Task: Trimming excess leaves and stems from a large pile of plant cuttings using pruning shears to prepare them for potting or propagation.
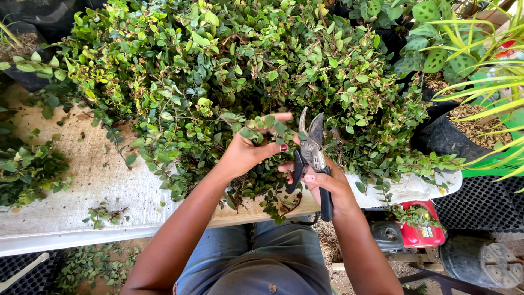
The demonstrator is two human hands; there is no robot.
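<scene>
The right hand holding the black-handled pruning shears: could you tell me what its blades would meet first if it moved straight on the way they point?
The right hand points the black-handled pruning shears up and away from the person. Straight ahead, the blades would probably first meet the small-leaved green cuttings heaped on the pale table, just beside the left hand; depth is unclear.

— Where is room opening around the shrub?

— Left of it, the bare white bench top is lying open; only loose clippings are sitting there.

— And right of the shrub?

— Black pots and striped leaves are crowding that side. The shrub's dense branches are blocking my fingers ahead.
</scene>
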